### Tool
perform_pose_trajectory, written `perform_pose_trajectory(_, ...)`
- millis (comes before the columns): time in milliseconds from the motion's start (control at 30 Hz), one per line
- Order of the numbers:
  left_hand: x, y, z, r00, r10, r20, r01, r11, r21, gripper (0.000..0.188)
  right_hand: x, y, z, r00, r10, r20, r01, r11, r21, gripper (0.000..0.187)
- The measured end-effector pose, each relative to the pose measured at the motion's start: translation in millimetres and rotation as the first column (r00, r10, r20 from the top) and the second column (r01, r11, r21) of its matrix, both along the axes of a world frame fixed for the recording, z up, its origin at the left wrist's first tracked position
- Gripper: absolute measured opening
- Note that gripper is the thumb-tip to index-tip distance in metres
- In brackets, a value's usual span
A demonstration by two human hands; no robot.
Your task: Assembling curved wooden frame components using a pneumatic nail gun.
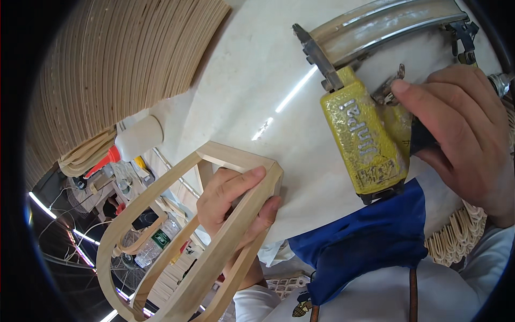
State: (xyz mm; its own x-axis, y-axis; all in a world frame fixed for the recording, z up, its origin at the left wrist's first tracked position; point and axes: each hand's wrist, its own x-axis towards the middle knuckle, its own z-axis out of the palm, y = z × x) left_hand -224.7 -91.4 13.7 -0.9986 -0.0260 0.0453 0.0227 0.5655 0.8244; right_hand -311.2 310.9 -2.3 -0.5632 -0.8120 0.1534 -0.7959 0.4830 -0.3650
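My left hand (230,196) is closed round a corner of a pale wooden frame (214,257). The frame has straight bars and rounded far ends, and it tilts down toward the lower left. My thumb and fingers pinch one bar near the angled end. On the right, my right hand (456,118) grips a yellow nail gun (365,139) by its dark handle, the index finger near the trigger. A curved metal magazine runs along the gun's upper side. Its nose points to the upper left, apart from the frame. The handle is partly hidden by the fingers.
A white worktable (241,80) lies under both hands. Tall stacked curved wooden strips (129,59) stand at the upper left, beside a white bottle (142,138) with a red nozzle. A clear plastic bottle (161,236) shows through the frame. Bundled wooden pieces (456,236) sit lower right.
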Motion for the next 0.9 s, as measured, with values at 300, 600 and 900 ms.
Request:
perform_pose_trajectory(300, -5, 6, 5, 0.998, 0.015, 0.060, -0.013, 1.000, -0.028, 0.053, 15, -64, 8, 0.994, -0.079, -0.070, 0.061, 0.973, -0.221, 0.030)
perform_pose_trajectory(600, 6, 7, 23, 0.978, 0.067, 0.196, -0.083, 0.994, 0.074, 0.048, 107, -94, -15, 0.987, -0.122, 0.103, 0.157, 0.860, -0.486, 0.020)
perform_pose_trajectory(900, 81, 6, 15, 0.938, 0.345, 0.033, -0.305, 0.778, 0.549, 0.049, 156, -70, -24, 0.948, 0.048, 0.315, 0.092, 0.905, -0.415, 0.018)
